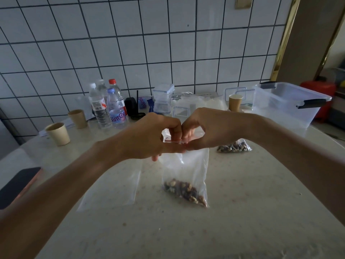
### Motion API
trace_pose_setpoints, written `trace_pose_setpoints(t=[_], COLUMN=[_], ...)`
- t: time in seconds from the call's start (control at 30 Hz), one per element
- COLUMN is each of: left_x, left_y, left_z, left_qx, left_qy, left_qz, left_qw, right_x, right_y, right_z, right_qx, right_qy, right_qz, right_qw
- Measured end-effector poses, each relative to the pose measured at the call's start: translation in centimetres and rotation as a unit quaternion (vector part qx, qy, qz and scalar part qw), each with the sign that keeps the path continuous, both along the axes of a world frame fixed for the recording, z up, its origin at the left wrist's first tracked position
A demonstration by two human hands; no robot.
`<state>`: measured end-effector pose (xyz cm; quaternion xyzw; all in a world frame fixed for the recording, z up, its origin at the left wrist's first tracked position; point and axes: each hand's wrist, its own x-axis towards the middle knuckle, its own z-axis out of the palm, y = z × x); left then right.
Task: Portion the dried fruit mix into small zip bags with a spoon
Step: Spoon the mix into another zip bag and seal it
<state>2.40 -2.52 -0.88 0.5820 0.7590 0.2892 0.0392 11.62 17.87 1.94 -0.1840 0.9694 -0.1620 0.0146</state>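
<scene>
At frame centre, the left hand (pixel 149 135) and right hand (pixel 209 128) pinch the top edge of a zip bag (pixel 186 165) hanging above the desk (pixel 242 212), dried fruit mix (pixel 184 191) in its bottom corner.

My pale speckled tabletop (pixel 242 202) carries three tan paper cups (pixel 58 134), clear plastic water bottles (pixel 104 107), a big clear plastic bin (pixel 285 103) far right, a dark phone (pixel 17 186) near left, and a filled zip bag (pixel 234 146).

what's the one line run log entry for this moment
step: sealing zip bag | left hand: pinches top | right hand: pinches top | fruit mix: inside
</scene>
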Motion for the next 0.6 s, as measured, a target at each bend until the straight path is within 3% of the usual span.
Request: trace_pose_setpoints(t=[0.2, 0.33, 0.47, 0.53, 0.6], left_x=[-0.6, -1.8, -1.8, -1.6, -1.2], left_y=[-0.3, -1.2, -1.0, -0.7, -0.5], left_z=[-0.3, -0.9, -0.8, -0.6, -0.3], left_qx=[-0.025, -0.082, -0.066, -0.051, -0.035], left_qy=[-0.006, 0.097, 0.193, 0.174, 0.102], left_qz=[0.01, 0.051, 0.038, 0.013, -0.002], left_qw=[1.0, 0.991, 0.978, 0.983, 0.994], right_x=[0.7, 1.4, 1.5, 1.5, 1.5], right_y=[0.8, 1.6, 1.6, 1.4, 1.2], right_z=[0.9, 1.3, 1.2, 1.3, 1.2], right_qx=[-0.06, -0.048, 0.016, 0.046, 0.05], right_qy=[0.006, -0.009, -0.001, 0.017, 0.027], right_qz=[-0.006, -0.021, -0.038, -0.052, -0.054], right_qw=[0.998, 0.999, 0.999, 0.997, 0.997])
